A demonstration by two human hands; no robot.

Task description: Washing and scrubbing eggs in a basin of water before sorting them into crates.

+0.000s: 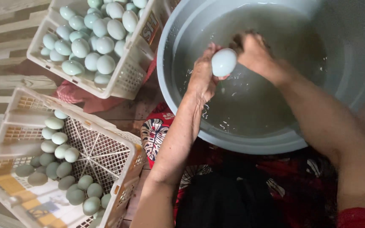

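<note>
A pale blue-green egg is held over a large grey basin of murky water. My left hand grips the egg from the left. My right hand presses against the egg's right side, fingers curled, with something dark under them that I cannot make out. Both hands are wet and sit just above the water surface.
A white plastic crate at top left is heaped with several clean pale eggs. A second white crate at bottom left holds several duller eggs along its left side. Wooden floor lies beneath; red patterned cloth and dark fabric lie below the basin.
</note>
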